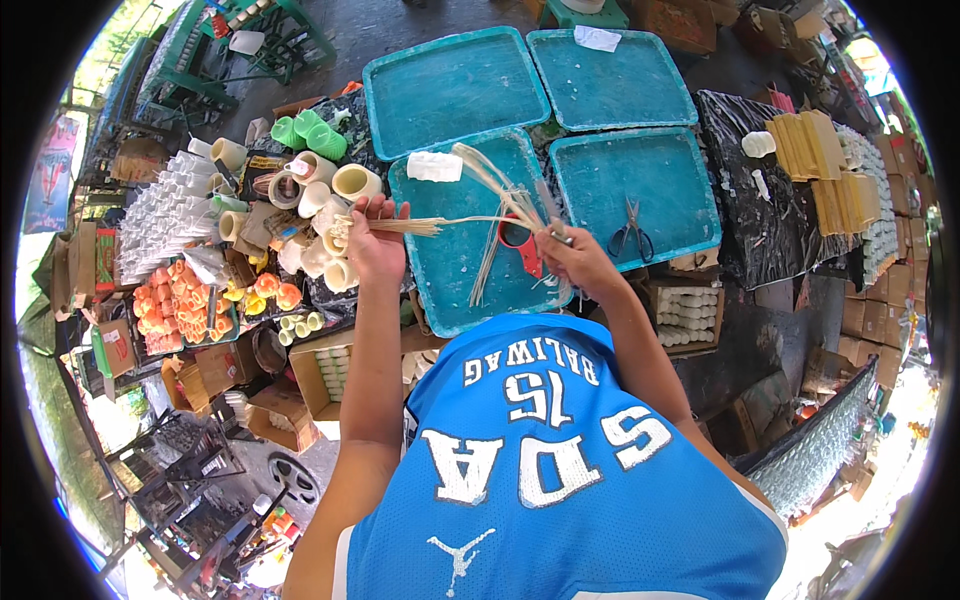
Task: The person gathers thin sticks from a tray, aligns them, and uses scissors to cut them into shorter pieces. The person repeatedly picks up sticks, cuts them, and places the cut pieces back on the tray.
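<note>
My left hand (378,240) is closed around a bundle of stiff pale strands (415,227), its ends pointing right. One thin strand stretches from it toward my right hand (580,262). That hand is closed on a second, fanned bundle of pale strands (490,178), which reaches up and left. A narrow grey blade-like piece (548,200) sticks up at the same fingers; whether it is gripped with the strands I cannot tell. Beneath, a red tool with a round opening (529,262) lies in a teal tray (445,312), with more loose strands beside it.
Three other teal trays (455,90) adjoin this one; the near right one holds dark-handled scissors (630,235). A white block (434,167) sits at the tray's far edge. Cream tubes (355,182), white cones (165,215) and orange pieces (175,308) crowd the left. Yellowish slabs (808,145) lie right.
</note>
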The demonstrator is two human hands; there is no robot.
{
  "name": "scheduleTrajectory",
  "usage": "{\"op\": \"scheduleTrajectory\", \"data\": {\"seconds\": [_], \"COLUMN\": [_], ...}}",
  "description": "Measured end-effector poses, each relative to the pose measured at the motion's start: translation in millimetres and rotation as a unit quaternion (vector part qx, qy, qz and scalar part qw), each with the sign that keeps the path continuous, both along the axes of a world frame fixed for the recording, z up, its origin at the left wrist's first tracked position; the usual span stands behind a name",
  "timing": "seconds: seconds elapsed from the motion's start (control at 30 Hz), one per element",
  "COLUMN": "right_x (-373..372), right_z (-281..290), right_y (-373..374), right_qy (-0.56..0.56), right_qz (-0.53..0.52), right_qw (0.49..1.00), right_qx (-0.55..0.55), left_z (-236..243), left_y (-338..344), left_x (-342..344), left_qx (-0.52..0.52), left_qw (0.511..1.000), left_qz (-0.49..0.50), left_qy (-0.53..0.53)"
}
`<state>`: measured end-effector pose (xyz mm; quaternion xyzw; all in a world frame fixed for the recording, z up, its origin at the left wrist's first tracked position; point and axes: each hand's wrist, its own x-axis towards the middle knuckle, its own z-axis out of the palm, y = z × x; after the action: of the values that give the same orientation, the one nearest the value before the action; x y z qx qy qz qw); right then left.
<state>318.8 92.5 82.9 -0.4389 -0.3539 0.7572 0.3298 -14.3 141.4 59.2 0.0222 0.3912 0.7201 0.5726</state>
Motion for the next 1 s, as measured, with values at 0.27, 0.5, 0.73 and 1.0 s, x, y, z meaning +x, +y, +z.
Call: {"op": "scheduleTrajectory", "data": {"seconds": [0.27,0.5,0.73,1.0], "right_x": [44,56,51,47], "right_z": [9,4,4,-2], "right_y": [1,-8,-24,-31], "right_qy": [-0.042,-0.072,-0.062,-0.056], "right_qz": [-0.171,-0.265,-0.261,-0.253], "right_qw": [0.984,0.962,0.963,0.966], "right_qx": [0.018,-0.014,-0.011,-0.017], "left_z": [-52,-117,-124,-118], "left_y": [-11,-31,-28,-20], "left_x": [-12,19,35,31], "left_qx": [-0.082,-0.197,-0.186,-0.203], "left_qw": [0.98,0.912,0.924,0.913], "left_qz": [-0.15,-0.332,-0.326,-0.349], "left_qy": [0.104,0.136,0.071,-0.06]}}
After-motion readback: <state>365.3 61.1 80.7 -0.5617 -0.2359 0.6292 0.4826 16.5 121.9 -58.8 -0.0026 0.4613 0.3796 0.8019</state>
